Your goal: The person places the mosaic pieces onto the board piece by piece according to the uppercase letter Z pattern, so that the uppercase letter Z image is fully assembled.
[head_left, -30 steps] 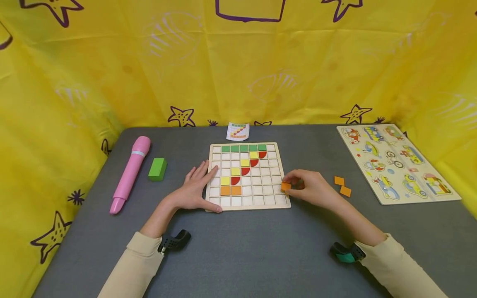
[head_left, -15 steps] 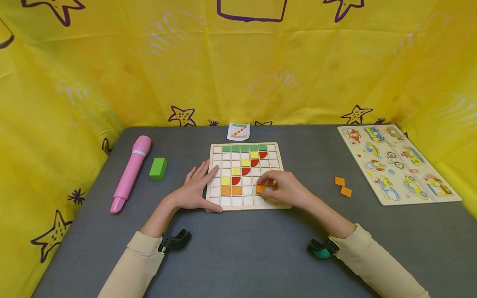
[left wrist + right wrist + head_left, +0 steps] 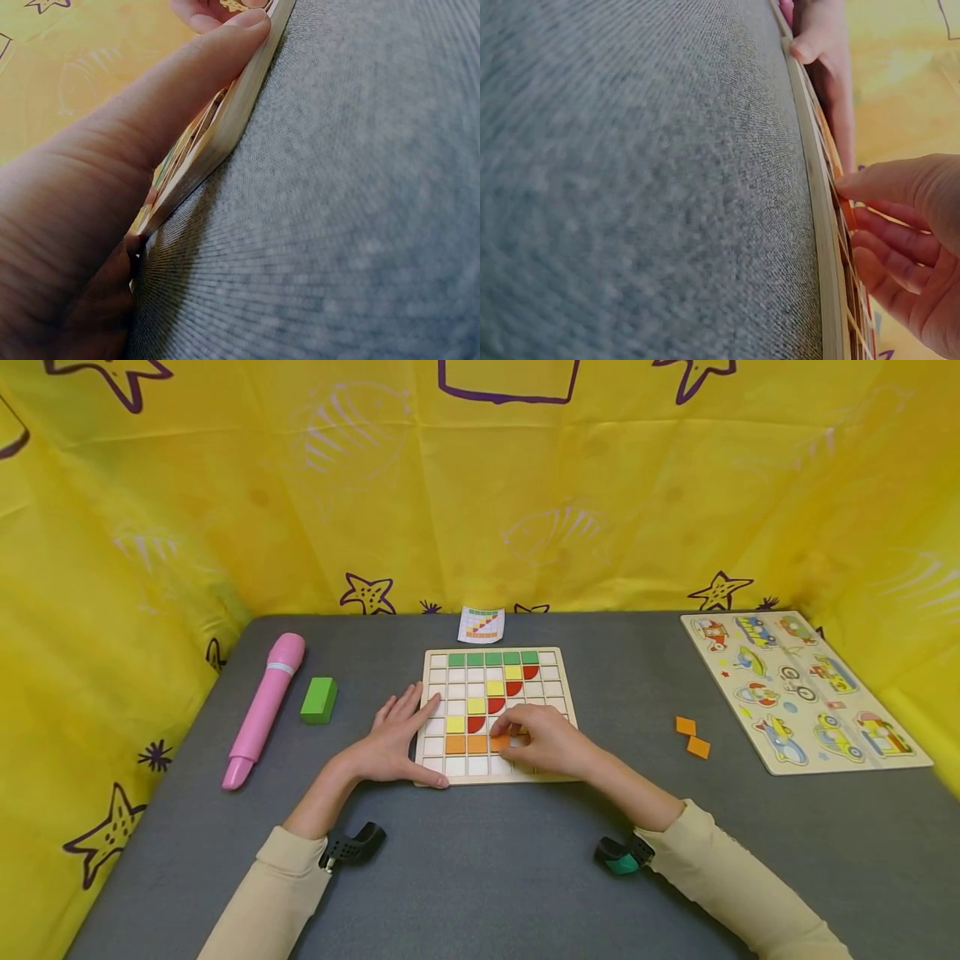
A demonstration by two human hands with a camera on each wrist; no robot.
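A wooden grid board (image 3: 566, 693) lies mid-table, holding green, yellow and orange square tiles and red quarter-round ones. My left hand (image 3: 390, 739) rests on its left side, fingers spread and thumb along the near corner. In the left wrist view that thumb (image 3: 180, 79) lies over the board's edge. My right hand (image 3: 551, 739) pinches an orange square tile (image 3: 500, 742) over the grid, just right of two orange tiles (image 3: 467, 744) set in the same row. From the right wrist, the held orange tile (image 3: 847, 212) shows between thumb and fingers, right at the grid.
Two loose orange tiles (image 3: 692, 737) lie right of the board. A small pattern card (image 3: 482, 625) sits behind it. On the left are a green block (image 3: 319, 700) and a pink microphone-shaped object (image 3: 266, 710); a vehicle picture puzzle (image 3: 806, 693) is at the far right.
My right hand has carried the orange tile leftward from the board's right edge to beside the two orange tiles. My left hand has stayed in place on the board.
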